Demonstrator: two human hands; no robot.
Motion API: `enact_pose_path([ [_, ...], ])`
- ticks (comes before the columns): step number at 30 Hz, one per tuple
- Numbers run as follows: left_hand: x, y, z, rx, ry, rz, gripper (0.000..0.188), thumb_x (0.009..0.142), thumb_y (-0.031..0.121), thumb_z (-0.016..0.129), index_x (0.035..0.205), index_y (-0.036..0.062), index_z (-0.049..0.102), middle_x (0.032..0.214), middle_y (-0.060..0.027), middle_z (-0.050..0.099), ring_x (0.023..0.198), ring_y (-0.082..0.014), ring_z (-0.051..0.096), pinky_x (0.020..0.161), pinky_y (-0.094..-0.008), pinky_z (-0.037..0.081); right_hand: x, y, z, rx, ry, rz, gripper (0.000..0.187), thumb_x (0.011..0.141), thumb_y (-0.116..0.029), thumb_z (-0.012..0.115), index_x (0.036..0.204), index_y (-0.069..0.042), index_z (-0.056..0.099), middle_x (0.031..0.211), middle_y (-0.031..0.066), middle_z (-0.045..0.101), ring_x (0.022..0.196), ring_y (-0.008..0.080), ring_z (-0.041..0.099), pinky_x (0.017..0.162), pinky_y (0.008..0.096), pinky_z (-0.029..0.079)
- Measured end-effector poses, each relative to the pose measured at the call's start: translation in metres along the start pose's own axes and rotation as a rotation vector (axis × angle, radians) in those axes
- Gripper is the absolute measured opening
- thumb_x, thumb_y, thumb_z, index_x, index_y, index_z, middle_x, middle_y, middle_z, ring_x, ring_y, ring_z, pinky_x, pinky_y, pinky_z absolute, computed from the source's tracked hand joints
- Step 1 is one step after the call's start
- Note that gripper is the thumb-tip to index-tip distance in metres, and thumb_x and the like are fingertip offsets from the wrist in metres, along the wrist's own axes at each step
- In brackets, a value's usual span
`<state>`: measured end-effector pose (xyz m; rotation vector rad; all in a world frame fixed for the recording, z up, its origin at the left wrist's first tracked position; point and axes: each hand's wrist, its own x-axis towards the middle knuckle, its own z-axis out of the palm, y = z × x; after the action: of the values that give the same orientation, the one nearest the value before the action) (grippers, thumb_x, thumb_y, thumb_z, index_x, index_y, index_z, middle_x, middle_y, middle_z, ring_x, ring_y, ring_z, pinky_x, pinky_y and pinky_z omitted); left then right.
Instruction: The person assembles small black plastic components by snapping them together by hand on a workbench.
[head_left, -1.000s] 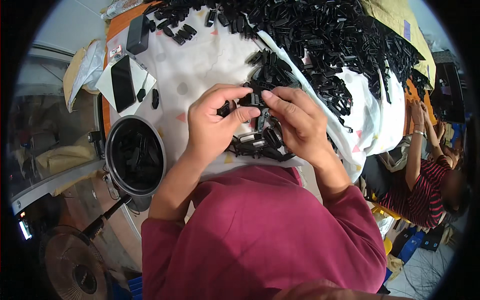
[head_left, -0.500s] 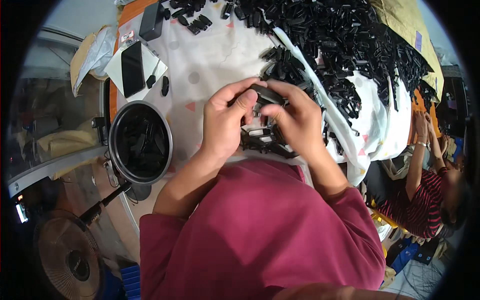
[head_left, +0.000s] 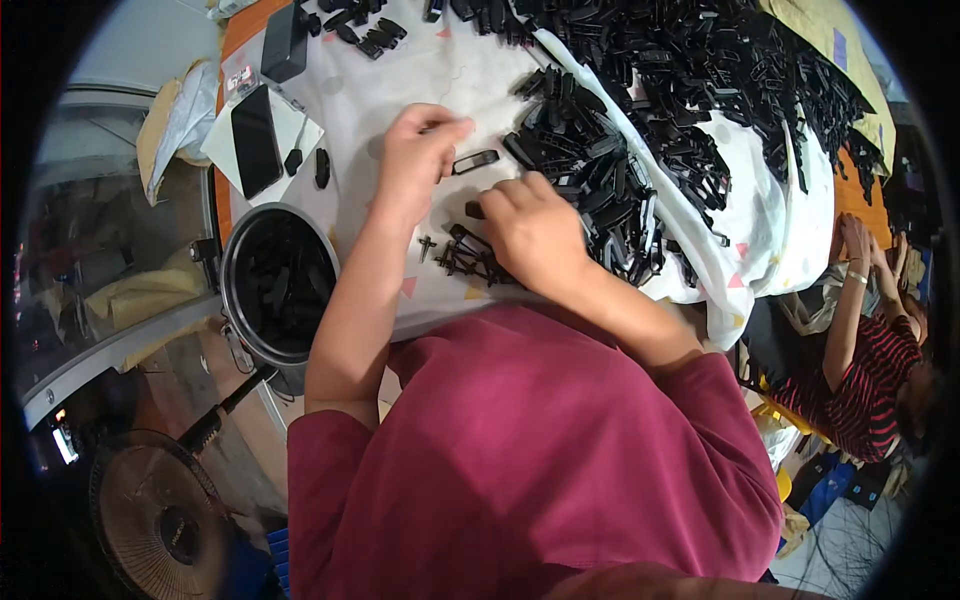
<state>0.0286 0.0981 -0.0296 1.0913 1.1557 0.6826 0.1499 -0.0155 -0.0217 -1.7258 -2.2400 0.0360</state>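
My left hand [head_left: 418, 165] hovers over the white cloth with thumb and fingers pinched together; what is between them, if anything, is hidden. Fingers curled downward, my right hand [head_left: 535, 232] is closed at the near edge of the parts pile, and the dark end of a black plastic piece [head_left: 474, 210] shows at its fingertips. Between the hands lies a slim oblong black frame-like part [head_left: 475, 162]. Nearer me are a small black cross-shaped piece [head_left: 427, 247] and a cluster of similar thin black pieces [head_left: 468, 262], partly behind my right hand.
Black plastic parts [head_left: 590, 150] heap up to the right, crossed by a fold of cloth [head_left: 610, 110]. A round metal-rimmed bowl [head_left: 334, 270] of black parts stands left, below a phone [head_left: 257, 140] and a black box [head_left: 285, 45]. A fan [head_left: 165, 520] is lower left; a co-worker's hands [head_left: 858, 240] are right.
My hands have moved apart from the black part they held together. The left went up and left, the right down toward the small pieces. An oblong black part now lies between them.
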Motion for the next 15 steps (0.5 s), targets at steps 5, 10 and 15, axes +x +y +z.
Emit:
enact_pose_path([
  [5, 0.004, -0.001, 0.026, 1.057, -0.190, 0.607, 0.025, 0.068, 0.014, 0.064, 0.092, 0.0119, 0.060, 0.094, -0.0073, 0.058, 0.079, -0.0254, 0.057, 0.067, -0.0355, 0.045, -0.010, 0.026, -0.039, 0.964, 0.156, 0.455, 0.032, 0.076, -0.001, 0.060, 0.107, -0.003, 0.050, 0.073, 0.0036, 0.055, 0.060, 0.0091, 0.054, 0.051, 0.0224, 0.044],
  [10, 0.000, 0.007, 0.023, 1.227, -0.219, 0.519, 0.018, 0.068, 0.013, 0.064, 0.083, 0.0094, 0.055, 0.083, -0.0055, 0.058, 0.078, -0.0246, 0.058, 0.064, -0.0347, 0.045, -0.024, 0.053, -0.041, 1.706, 0.212, 0.916, 0.016, 0.077, 0.001, 0.059, 0.093, 0.000, 0.054, 0.078, 0.0076, 0.059, 0.069, 0.0166, 0.062, 0.048, 0.0199, 0.049],
  [15, -0.025, 0.023, 0.014, 0.809, -0.085, 0.656, 0.024, 0.068, 0.007, 0.064, 0.090, 0.0108, 0.056, 0.086, -0.0042, 0.061, 0.079, -0.0230, 0.060, 0.066, -0.0322, 0.047, -0.005, 0.053, -0.048, 1.880, 0.297, 0.768, 0.016, 0.077, 0.004, 0.058, 0.092, 0.001, 0.053, 0.090, 0.0131, 0.059, 0.078, 0.0226, 0.063, 0.050, 0.0222, 0.052],
])
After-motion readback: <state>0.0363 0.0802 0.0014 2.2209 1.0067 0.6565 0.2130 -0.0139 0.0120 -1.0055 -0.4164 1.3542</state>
